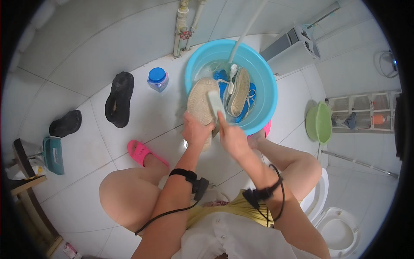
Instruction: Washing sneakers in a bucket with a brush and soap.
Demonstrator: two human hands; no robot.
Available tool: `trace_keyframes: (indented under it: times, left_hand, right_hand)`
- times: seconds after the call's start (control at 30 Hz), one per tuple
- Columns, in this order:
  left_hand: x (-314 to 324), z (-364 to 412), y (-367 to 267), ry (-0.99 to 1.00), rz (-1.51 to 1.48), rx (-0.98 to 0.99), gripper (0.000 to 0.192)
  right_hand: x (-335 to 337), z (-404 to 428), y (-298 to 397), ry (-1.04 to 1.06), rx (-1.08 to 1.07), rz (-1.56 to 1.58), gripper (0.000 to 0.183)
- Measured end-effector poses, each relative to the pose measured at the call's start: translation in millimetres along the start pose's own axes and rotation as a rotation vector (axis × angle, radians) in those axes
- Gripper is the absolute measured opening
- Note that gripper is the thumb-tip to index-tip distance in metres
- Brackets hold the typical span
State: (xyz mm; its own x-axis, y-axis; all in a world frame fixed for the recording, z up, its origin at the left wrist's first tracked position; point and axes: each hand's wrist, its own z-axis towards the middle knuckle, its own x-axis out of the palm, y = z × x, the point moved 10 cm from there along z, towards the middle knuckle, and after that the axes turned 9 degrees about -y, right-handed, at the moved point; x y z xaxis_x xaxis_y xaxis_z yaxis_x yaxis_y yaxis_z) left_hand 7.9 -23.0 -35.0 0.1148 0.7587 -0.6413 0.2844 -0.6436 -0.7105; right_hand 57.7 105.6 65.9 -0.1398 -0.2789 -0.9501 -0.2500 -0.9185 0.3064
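My left hand (196, 130) grips a shoe with a beige patterned sole (202, 97), sole up, over the near left rim of a light blue plastic basin (270, 94). In my right hand (233, 139) is a pale scrubbing brush (215, 102), laid against the right side of that sole; its bristles are hidden. Water and more shoes lie in the basin: one shows a beige sole (241, 90), and blue uppers (249, 102) with white laces are beside it. A white hose or pipe (247, 27) reaches down into the basin.
A blue-lidded jar (157, 79) and black slippers (120, 98) are on the tiled floor to the left. Pipes with a red valve (185, 35) run up the wall. At the right are a green basin (319, 123), a rack (362, 111) and a toilet (338, 231).
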Motion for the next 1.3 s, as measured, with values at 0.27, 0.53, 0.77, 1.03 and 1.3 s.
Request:
trace_keyframes:
  times: [0.27, 0.53, 0.77, 1.03, 1.3]
  left_hand:
    - [13, -2, 1, 0.001, 0.015, 0.025, 0.102]
    - [6, 0, 9, 0.004, -0.064, 0.035, 0.102]
    - [12, -1, 4, -0.009, -0.034, 0.032, 0.100]
    - [8, 10, 17, -0.080, -0.029, 0.011, 0.092]
    - [4, 8, 9, -0.078, 0.019, 0.041, 0.089]
  right_hand:
    - [11, 106, -15, -0.110, 0.203, 0.123, 0.040]
    - [-24, 23, -9, 0.036, 0.098, 0.056, 0.040]
    - [5, 103, 13, 0.139, 0.079, -0.072, 0.036]
    - [11, -15, 36, 0.037, -0.092, 0.031, 0.048]
    - [13, 18, 24, 0.036, -0.196, -0.011, 0.044]
